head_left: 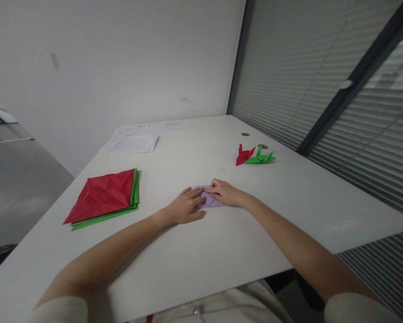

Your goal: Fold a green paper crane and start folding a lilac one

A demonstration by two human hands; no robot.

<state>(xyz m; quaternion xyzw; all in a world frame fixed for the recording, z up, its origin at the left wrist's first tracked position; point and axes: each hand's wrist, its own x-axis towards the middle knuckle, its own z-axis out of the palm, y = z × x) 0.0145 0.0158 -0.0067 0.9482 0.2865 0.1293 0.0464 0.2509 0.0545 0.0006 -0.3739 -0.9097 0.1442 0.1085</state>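
Note:
A small sheet of purple origami paper (212, 202), folded into a rectangle with diagonal creases, lies flat on the table under both hands. My left hand (187, 206) rests on its left part, fingers stretched out and the thumb apart on the tabletop. At its upper right, my right hand (227, 193) has curled fingers and thumb closed on a fold of the paper. The fingers cover much of the paper's upper left side.
To the left lies a stack of creased red and green paper (103, 193). A red paper crane (244, 155) and a green paper crane (260, 157) stand at the back right. White printed sheets (132, 143) lie far left on the white table (201, 260), near the wall.

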